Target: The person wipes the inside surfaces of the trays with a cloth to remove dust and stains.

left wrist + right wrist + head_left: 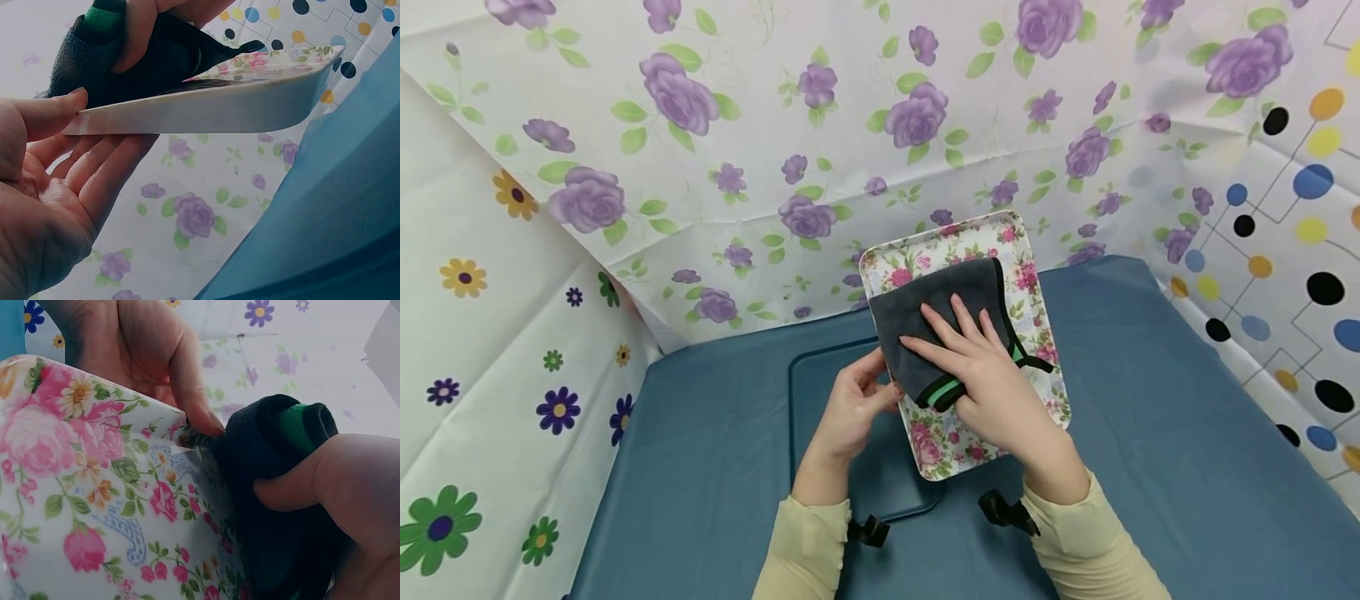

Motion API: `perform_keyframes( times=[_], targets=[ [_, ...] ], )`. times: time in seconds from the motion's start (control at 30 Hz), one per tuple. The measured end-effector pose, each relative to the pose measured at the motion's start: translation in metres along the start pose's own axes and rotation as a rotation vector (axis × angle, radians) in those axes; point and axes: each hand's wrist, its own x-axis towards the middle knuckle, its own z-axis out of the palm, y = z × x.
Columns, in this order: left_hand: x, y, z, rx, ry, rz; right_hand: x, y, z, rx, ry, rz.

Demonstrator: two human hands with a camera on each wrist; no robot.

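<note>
A white tray with a pink floral print is held up at a tilt above the table. My left hand grips its left edge, thumb at the rim and fingers beneath, as the left wrist view shows. A dark grey cloth with black edging and a green underside lies folded on the tray's face. Spread, fairly straight fingers of my right hand press on the cloth. In the right wrist view its thumb rests against the cloth's rolled edge, beside the floral surface.
Below the tray, a dark blue rectangle with a raised border lies on the blue-covered table. Flower-printed sheets rise behind and on the left, a dotted sheet on the right. Black mounts sit at both wrists.
</note>
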Motion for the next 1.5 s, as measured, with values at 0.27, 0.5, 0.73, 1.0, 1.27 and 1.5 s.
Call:
perform_keyframes(
  times=[0.27, 0.5, 0.73, 1.0, 1.27, 1.5],
  targets=[
    [-0.002, 0.000, -0.001, 0.000, 0.001, -0.013, -0.001, 0.004, 0.000, 0.013, -0.019, -0.010],
    [-0.002, 0.002, -0.001, -0.004, 0.011, -0.025, 0.000, 0.008, -0.005, 0.006, -0.040, -0.011],
    [-0.002, 0.003, -0.003, -0.007, 0.025, -0.041, -0.001, 0.014, -0.014, 0.009, -0.040, 0.042],
    [-0.002, 0.006, -0.004, -0.006, 0.033, -0.027, -0.005, 0.023, -0.020, 0.013, -0.018, 0.080],
    [-0.002, 0.007, -0.003, -0.011, 0.034, -0.019, -0.007, 0.026, -0.020, 0.012, 0.004, 0.074],
    [-0.002, 0.007, -0.003, -0.004, 0.052, -0.020, -0.006, 0.023, -0.018, 0.000, -0.002, 0.082]
  ],
)
